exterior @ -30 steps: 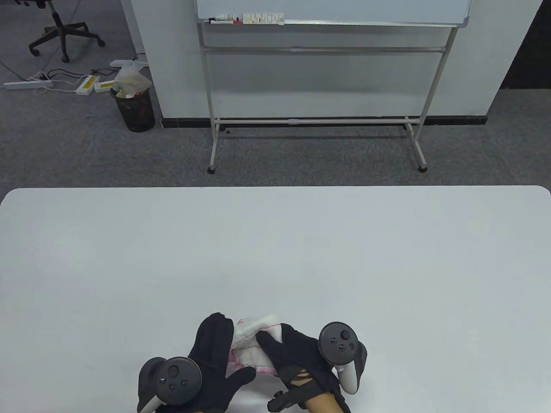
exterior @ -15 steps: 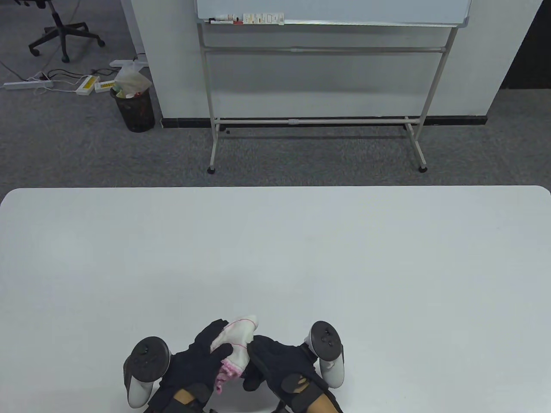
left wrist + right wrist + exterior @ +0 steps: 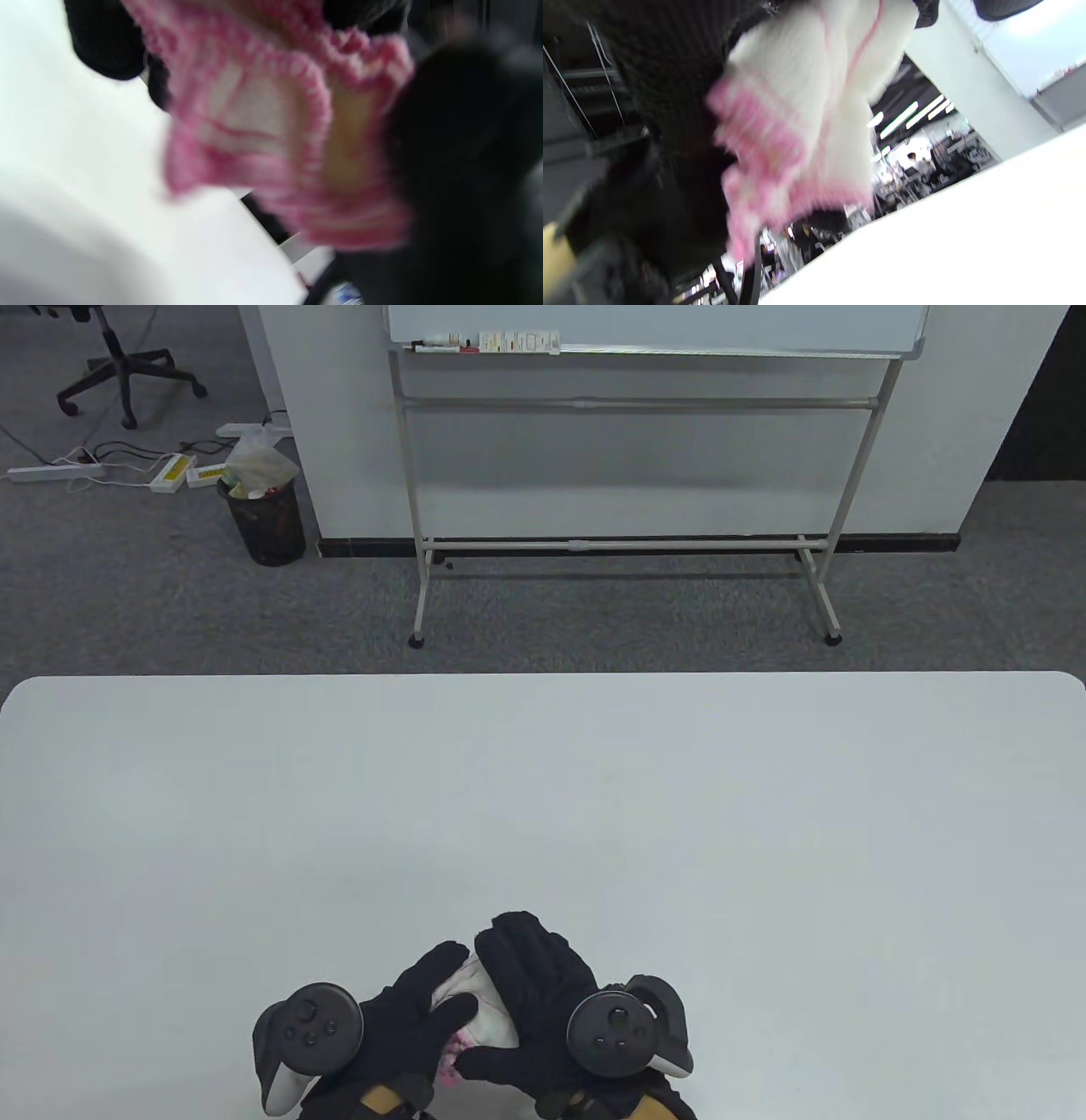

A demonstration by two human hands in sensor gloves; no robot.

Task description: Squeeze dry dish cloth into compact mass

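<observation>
The dish cloth (image 3: 475, 1014) is white with pink trim and is bunched into a small wad near the front edge of the table (image 3: 543, 797). My left hand (image 3: 420, 1014) grips it from the left, fingers laid over it. My right hand (image 3: 526, 997) wraps over it from the right and top, thumb under its near end. Most of the cloth is hidden between the hands. In the left wrist view the pink frilled edge (image 3: 288, 135) hangs blurred beside black glove fingers (image 3: 466, 148). In the right wrist view the bunched cloth (image 3: 806, 127) is held above the table.
A whiteboard on a stand (image 3: 628, 475) is on the carpet beyond the table's far edge. A black waste bin (image 3: 265, 517), power strips and an office chair (image 3: 119, 364) are at the far left.
The hands rolled so both trackers face up. The right hand moved over the top of the cloth. The cloth went from a loose fold to a tighter wad, now mostly covered.
</observation>
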